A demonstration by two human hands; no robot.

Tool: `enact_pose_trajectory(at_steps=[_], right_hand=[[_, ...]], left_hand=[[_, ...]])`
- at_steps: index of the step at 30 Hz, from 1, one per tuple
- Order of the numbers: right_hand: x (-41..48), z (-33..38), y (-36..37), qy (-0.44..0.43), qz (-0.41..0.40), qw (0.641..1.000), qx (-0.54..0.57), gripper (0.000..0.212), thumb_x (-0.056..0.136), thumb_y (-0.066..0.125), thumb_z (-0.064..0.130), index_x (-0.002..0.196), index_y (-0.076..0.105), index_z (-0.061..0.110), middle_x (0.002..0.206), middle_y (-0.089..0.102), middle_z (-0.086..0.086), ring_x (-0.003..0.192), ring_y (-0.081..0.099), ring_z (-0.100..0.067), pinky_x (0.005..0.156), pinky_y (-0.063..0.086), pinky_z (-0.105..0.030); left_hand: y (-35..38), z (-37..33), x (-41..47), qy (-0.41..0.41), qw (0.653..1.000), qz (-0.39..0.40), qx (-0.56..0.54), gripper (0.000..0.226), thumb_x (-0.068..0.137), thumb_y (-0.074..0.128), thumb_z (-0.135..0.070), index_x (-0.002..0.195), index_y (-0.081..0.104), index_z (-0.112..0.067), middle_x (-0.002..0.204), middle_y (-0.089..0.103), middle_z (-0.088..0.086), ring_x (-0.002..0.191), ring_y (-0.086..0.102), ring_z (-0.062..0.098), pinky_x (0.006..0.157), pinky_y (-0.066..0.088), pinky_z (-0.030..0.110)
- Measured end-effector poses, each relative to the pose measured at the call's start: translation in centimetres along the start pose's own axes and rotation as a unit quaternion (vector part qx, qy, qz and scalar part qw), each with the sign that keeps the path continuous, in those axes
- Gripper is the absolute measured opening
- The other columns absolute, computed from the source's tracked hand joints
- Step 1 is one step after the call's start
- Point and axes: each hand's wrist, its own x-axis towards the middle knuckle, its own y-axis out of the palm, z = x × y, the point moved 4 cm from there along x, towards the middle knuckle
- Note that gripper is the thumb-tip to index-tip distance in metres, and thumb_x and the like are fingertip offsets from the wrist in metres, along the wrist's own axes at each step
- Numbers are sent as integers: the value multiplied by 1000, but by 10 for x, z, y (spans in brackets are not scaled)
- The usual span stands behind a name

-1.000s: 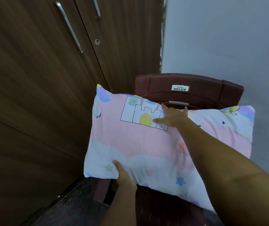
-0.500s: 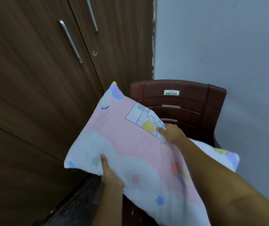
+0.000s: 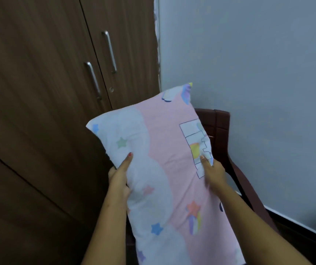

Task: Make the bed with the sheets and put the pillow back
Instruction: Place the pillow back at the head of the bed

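Note:
A pink and white pillow (image 3: 161,161) printed with stars and a castle is held up in front of me, standing nearly on end above a chair. My left hand (image 3: 120,177) grips its left long edge, thumb on the front and fingers behind. My right hand (image 3: 211,172) grips the right long edge at the castle print, thumb on the front. The pillow's lower end runs out of the frame's bottom. No bed or sheets are in view.
A dark red plastic chair (image 3: 222,127) stands behind the pillow in the corner, mostly hidden. A brown wooden wardrobe (image 3: 38,111) with metal handles fills the left. A grey-blue wall (image 3: 258,73) is on the right, with a dark skirting along the floor.
The pillow has been lifted off the chair and turned from lying flat to nearly upright. My right hand slid from its top face to its right edge. The view swung right.

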Motion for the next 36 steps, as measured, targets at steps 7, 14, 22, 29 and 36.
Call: enact_pose_trajectory(at_steps=[7,14,22,29,36], right_hand=[[-90,7,-62,38,-65,983,165,16,94,56,32,84,61,22,87,62,2,78,57,-13,72,43,-27],[-159,-10,-182,57,-213,951,217,25,88,62,39,88,67,14,85,68,-2,80,63,-20,73,49,-29],[-253,-46,-321,63,-314,911,260,22,79,75,32,90,71,13,88,73,-4,81,69,-22,75,55,-32],[-341,-141,-403,207,-266,891,303,53,69,83,31,113,65,8,95,73,-14,79,71,-26,66,58,-35],[-430,-235,-439,296,-268,837,374,56,73,72,49,120,57,22,108,68,-2,95,65,-23,85,53,-39]], left_hand=[[25,-16,-50,55,950,242,189,88,57,83,1,130,43,-26,117,62,1,104,62,20,84,55,40],[76,47,-112,50,899,350,258,93,63,83,-2,135,31,-30,117,56,-6,103,58,14,81,51,30],[147,151,-202,44,884,398,241,70,77,77,-17,134,36,-21,123,55,2,109,57,23,97,47,43],[199,237,-311,36,860,449,240,44,91,59,-8,131,43,-6,112,56,10,95,55,22,73,46,26],[246,317,-443,30,761,585,277,33,92,59,-13,122,49,-22,103,61,-2,85,59,12,66,47,24]])
